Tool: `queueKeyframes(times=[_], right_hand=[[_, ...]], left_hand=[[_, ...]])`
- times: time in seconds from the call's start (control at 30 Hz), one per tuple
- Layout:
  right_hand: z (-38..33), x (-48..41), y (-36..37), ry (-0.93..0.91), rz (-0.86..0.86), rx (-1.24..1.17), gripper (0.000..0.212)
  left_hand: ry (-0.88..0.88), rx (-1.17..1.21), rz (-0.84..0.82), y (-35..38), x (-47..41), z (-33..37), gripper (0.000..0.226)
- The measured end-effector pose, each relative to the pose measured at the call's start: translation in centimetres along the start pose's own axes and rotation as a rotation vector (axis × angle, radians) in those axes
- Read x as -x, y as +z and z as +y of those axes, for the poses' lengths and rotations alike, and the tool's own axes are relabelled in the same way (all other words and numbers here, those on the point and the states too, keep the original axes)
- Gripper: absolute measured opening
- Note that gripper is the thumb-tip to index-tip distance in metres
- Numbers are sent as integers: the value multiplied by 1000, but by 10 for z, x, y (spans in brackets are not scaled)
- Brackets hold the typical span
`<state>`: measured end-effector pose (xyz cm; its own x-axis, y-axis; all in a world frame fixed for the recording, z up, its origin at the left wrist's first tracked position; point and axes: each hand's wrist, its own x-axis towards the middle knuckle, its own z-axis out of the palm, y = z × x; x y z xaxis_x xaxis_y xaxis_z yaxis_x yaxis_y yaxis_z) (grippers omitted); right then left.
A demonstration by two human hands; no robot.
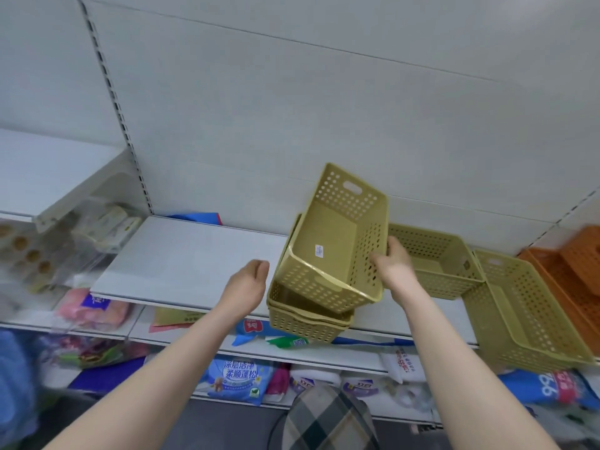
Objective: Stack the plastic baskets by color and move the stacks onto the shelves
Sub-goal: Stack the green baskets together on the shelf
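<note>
While left hand [247, 283] hovers relaxed, tilted basket [328, 245] in grip of right hand [391, 265], atop stack [302, 323].

The left half of the white shelf [181, 254] lies bare from its front edge to the back panel [292, 108], with open air above it, so a hand can pass there freely. The upper shelf [48, 170] at far left overhangs only its own bay. At mid-shelf a stack of yellow baskets [305, 323] sits at the front edge. A tilted basket [334, 245], gripped by the right hand [394, 264], leans over it and covers most of its mouth. The left hand [246, 284] hovers just beside the stack's left wall. To the right, a single yellow basket [435, 264], a long yellow basket [526, 313] and orange baskets [571, 280] crowd the shelf side by side.
</note>
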<state>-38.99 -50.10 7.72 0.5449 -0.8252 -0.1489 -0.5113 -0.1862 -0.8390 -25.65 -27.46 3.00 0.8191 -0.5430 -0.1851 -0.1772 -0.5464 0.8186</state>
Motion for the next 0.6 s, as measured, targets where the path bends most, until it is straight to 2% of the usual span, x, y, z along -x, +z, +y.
queueKeyframes(times=[0.07,0.2,0.3,0.43,0.6], right_hand=[[15,-3,12,-2,-29,45,38],[31,-10,34,-59,-34,259,40],[42,-15,49,-45,-56,425,43],[52,-18,58,-8,-75,416,50],[55,-24,59,-4,-85,387,46]], left_hand=[[-75,-11,-69,9,0,-10,46],[-135,167,-138,15,-4,-17,54],[-152,128,-166,17,-5,-13,68],[-64,-51,-173,23,-10,-11,45],[35,-104,-164,32,-22,-12,36]])
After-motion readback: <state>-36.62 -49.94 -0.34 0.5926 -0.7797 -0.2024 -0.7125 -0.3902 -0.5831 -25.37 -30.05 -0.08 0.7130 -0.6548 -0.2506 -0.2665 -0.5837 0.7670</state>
